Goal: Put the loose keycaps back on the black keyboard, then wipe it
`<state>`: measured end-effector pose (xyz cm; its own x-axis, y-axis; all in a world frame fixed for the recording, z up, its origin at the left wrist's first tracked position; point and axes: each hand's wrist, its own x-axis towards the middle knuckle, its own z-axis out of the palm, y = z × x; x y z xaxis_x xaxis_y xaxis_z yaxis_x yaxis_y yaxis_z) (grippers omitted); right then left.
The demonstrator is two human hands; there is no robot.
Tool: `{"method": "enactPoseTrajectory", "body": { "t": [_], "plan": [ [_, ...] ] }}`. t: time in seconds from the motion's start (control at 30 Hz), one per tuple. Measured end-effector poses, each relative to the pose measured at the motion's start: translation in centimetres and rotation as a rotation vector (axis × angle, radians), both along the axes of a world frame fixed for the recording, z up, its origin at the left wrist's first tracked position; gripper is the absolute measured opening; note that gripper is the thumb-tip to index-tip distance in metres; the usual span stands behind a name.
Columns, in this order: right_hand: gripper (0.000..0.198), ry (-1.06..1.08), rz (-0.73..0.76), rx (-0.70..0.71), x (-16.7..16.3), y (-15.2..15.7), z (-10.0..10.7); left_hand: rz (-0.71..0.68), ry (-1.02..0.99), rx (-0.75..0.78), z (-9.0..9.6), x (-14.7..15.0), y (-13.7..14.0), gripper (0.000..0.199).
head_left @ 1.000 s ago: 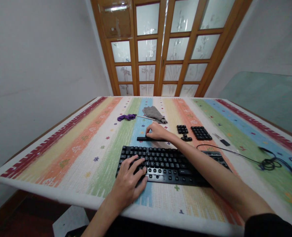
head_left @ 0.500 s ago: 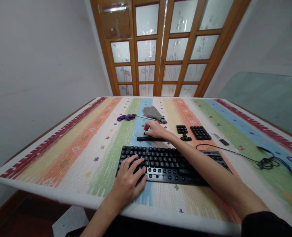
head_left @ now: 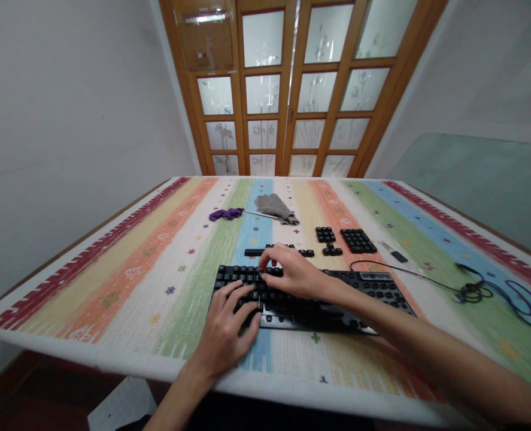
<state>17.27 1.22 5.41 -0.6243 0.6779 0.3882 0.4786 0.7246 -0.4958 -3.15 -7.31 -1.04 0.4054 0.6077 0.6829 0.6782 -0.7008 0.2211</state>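
A black keyboard lies near the table's front, with bare key posts along its lower row and right side. My left hand rests on its left end, fingers spread over the keys. My right hand is over the upper middle of the keyboard, thumb and forefinger pinched on a small black keycap, mostly hidden by the fingers. Just behind the keyboard is a long spacebar, with loose keycaps beside it, partly behind my right hand.
Loose keycaps stand grouped as a small block, an arrow cluster and a number-pad block. Nearby lie a black-handled tool, a coiled cable, a grey cloth and a purple cloth on a stick.
My right hand has moved from the loose keycaps behind the keyboard back toward me, over the upper keys. My left hand stays on the keyboard's left end. The view has shifted slightly.
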Motion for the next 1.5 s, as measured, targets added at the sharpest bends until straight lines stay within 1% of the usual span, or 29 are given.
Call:
{"method": "enactPoseTrajectory", "body": {
  "t": [0.17, 0.27, 0.4, 0.6, 0.73, 0.97, 1.17, 1.23, 1.3, 1.37, 1.43, 1.5],
  "plan": [
    [0.015, -0.005, 0.034, -0.038, 0.7, -3.2, -1.6, 0.028, -0.043, -0.015, 0.2, -0.2, 0.0, 0.016],
    [0.016, 0.001, 0.041, -0.049, 0.9, -4.0, -2.5, 0.009, -0.033, -0.032, 0.2, -0.2, -0.1, 0.016],
    [0.017, 0.03, 0.07, -0.038, 1.0, -4.2, -3.3, -0.003, -0.032, -0.037, 0.1, 0.0, -0.2, 0.016],
    [0.013, 0.035, 0.107, 0.011, 1.0, -4.3, -3.6, -0.034, -0.003, -0.051, 0.4, 0.4, -0.2, 0.018],
    [0.014, 0.049, 0.109, 0.017, 1.2, -4.4, -3.7, -0.052, 0.012, -0.06, 0.5, 0.6, -0.3, 0.021],
    [0.013, 0.043, 0.099, 0.045, 1.2, -4.4, -4.0, -0.031, -0.021, -0.064, 0.6, 0.8, 0.0, 0.023],
    [0.01, 0.008, 0.093, 0.115, 1.1, -4.6, -4.4, -0.043, -0.013, -0.053, 0.7, 0.8, 0.0, 0.022],
    [0.012, 0.026, 0.078, 0.09, 1.1, -4.7, -4.3, -0.063, 0.0, -0.048, 0.6, 0.9, 0.0, 0.022],
    [0.016, 0.054, 0.055, 0.037, 1.1, -4.8, -4.2, -0.074, 0.01, -0.037, 0.4, 0.9, 0.0, 0.02],
    [0.016, 0.065, 0.045, 0.013, 1.1, -4.8, -4.1, -0.071, 0.019, -0.022, 0.3, 0.9, 0.0, 0.021],
    [0.012, 0.048, 0.052, 0.054, 1.1, -4.8, -4.1, -0.061, 0.031, -0.011, 0.1, 1.0, 0.0, 0.02],
    [0.011, 0.007, 0.054, 0.15, 1.1, -4.9, -4.4, -0.056, 0.041, -0.012, 0.1, 1.1, 0.0, 0.017]
  ]
}}
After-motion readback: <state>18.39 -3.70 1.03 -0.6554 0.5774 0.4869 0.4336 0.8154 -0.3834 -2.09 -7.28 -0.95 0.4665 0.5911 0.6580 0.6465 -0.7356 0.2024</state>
